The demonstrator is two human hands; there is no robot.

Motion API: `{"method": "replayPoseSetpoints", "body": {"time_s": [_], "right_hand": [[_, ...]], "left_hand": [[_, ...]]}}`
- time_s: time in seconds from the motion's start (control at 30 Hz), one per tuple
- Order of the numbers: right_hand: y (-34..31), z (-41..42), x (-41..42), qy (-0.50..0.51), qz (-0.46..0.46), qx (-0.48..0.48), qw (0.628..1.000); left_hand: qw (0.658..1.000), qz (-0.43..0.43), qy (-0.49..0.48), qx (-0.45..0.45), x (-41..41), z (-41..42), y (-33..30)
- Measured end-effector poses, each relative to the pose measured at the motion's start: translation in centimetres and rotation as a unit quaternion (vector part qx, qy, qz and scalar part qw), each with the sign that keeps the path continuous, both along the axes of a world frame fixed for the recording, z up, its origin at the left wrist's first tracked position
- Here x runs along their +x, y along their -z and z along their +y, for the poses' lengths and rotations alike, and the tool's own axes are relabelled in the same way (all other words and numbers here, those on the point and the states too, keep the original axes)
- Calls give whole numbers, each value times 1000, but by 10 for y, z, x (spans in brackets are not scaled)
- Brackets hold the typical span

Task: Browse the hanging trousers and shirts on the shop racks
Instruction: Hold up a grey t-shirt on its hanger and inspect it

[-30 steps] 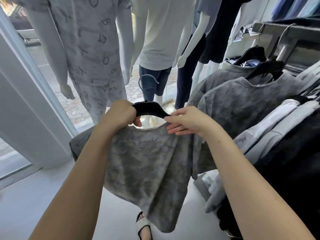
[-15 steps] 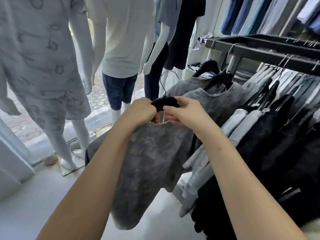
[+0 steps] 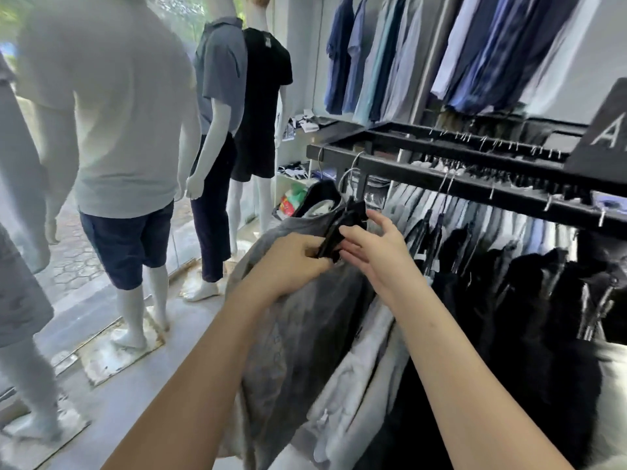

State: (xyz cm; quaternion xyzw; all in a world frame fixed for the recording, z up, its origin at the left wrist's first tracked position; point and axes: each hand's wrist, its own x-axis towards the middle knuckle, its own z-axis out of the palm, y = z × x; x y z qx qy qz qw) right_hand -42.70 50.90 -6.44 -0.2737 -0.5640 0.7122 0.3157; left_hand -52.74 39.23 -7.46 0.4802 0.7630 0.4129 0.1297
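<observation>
**Shirt on its hanger, going back to the rail**

Shirt (image 3: 298, 327), grey and mottled, hanging from a black hanger (image 3: 342, 228) near frame centre, against the front of the packed row. Gripped at the collar end by the left hand (image 3: 288, 262), fingers curled round the hanger's lower part. Right hand (image 3: 376, 252) at 3 o'clock of the hanger, fingers spread and mostly straight, fingertips touching the hanger's edge, not wrapped round it. Hanger tilted, upper end toward 1 o'clock, its hook lost in blur; whether the hook is on the rail cannot be told.

Black rail (image 3: 475, 184) running from 12 toward 3 o'clock above the hands, wire hooks strung along it. Pale and black garments (image 3: 509, 266) packed tight below it, at 3 to 5 o'clock of the hands. Wall shirts (image 3: 424, 56) in blues and whites at 1 o'clock, high up. Mannequins (image 3: 129, 147) at 9 to 11 o'clock by the window.

Likely step: rehanging, or parting the row for the next piece. To do well: keep the left grip firm near the hook, level the hanger, use the right fingers to push neighbouring hangers toward 3 o'clock and open a gap, then seat the hook squarely. Risk: a tilted hanger shedding the shirt, or snagging a neighbour.
</observation>
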Motion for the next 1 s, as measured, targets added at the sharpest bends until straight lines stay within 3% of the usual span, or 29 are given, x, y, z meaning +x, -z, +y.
{"method": "replayPoseSetpoints", "body": {"time_s": [0.17, 0.27, 0.5, 0.63, 0.7, 0.77, 0.83, 0.9, 1.0], "right_hand": [[-19, 24, -3, 54, 1, 43, 998], [-28, 33, -2, 82, -40, 91, 992], [-24, 41, 15, 115, -180, 195, 957], [-13, 45, 34, 207, -182, 220, 936], [-10, 42, 41, 264, -196, 245, 912], [-7, 39, 44, 307, -243, 302, 869], [-3, 38, 44, 340, -289, 357, 821], [0, 36, 46, 357, -323, 393, 783], [2, 33, 52, 327, -390, 437, 742]], "left_hand": [[994, 58, -6, 90, -2, 46, -22], [992, 83, 4, 91, -2, 73, -31], [998, 13, -8, 68, -2, 108, -1], [995, 56, -56, 63, 3, 110, 14], [986, 109, -82, 93, 8, 109, 18], [957, 179, -89, 210, 22, 105, 19], [930, 202, -24, 307, 45, 102, 17], [954, 133, 69, 261, 61, 106, 20], [981, -13, 120, 149, 64, 110, 34]]}}
